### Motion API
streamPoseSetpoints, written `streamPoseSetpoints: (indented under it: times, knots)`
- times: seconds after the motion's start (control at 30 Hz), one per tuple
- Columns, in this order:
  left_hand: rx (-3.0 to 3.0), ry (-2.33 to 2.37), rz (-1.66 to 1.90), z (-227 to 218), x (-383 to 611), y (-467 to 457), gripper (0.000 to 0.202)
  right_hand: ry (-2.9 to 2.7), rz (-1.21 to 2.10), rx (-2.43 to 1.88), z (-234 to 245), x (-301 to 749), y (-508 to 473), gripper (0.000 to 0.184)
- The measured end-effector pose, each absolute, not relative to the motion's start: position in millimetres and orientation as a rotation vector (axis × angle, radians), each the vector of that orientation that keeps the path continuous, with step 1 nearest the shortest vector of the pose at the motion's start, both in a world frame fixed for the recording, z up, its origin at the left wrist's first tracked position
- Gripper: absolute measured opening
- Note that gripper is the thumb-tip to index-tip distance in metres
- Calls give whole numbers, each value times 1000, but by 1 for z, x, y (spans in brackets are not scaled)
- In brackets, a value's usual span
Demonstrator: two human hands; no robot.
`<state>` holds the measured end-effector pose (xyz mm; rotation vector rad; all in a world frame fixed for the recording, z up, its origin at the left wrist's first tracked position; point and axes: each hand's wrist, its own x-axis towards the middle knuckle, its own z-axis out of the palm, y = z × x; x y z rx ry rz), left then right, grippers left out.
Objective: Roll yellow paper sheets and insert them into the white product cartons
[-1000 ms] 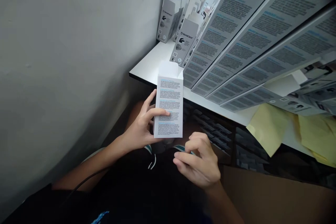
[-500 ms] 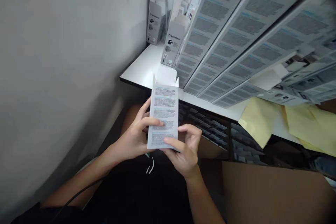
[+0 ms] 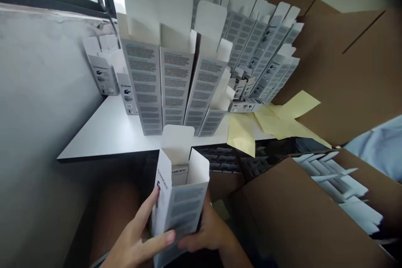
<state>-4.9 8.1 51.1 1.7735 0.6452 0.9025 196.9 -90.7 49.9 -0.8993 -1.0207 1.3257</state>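
Near table [image 3: 103, 130], hands [image 3: 133, 236] [image 3: 209, 230] hold open carton [image 3: 188, 201]; smaller box [image 3: 180, 175] inside.

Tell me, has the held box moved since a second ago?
Yes, rightward: the held box now appears farther right of the left corner of the white table, in front of the tall boxes. The camera shifted too.

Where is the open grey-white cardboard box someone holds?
In the head view, the box is low, just left of centre, between the left hand and right hand, in front of the white table.
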Motion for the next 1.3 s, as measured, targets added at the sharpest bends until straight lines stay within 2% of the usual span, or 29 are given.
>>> streamPoseSetpoints:
  times: [0.1, 0.23, 0.33, 0.57, 0.7, 1.03, 1.2, 1.3]
  knots:
    - [2034, 496, 974, 48, -5, 10, 74, -972, 1221, -901, 37, 239, -112, 85]
    - [2167, 490, 1053, 40, -3, 17, 74, -804, 572, -1101, 40, 334, -130, 74]
    - [1961, 613, 1098, 24, 4, 19, 73, -767, 301, -1295, 63, 401, -117, 79]
    - [1642, 712, 1038, 1, 13, 13, 69, -982, 406, -1441, 95, 475, -44, 80]
    - [1615, 722, 992, 3, 12, 13, 67, -1043, 468, -1452, 89, 489, -12, 87]
    - [1689, 730, 983, -1, 1, 31, 56, -1160, 509, -1424, 68, 474, 23, 86]
    - [1696, 806, 1095, 18, -3, 57, 46, -1116, 414, -1447, 43, 481, 30, 79]
    - [1825, 878, 1356, 47, -1, 106, 35, -1113, 407, -1453, 30, 489, 36, 74]
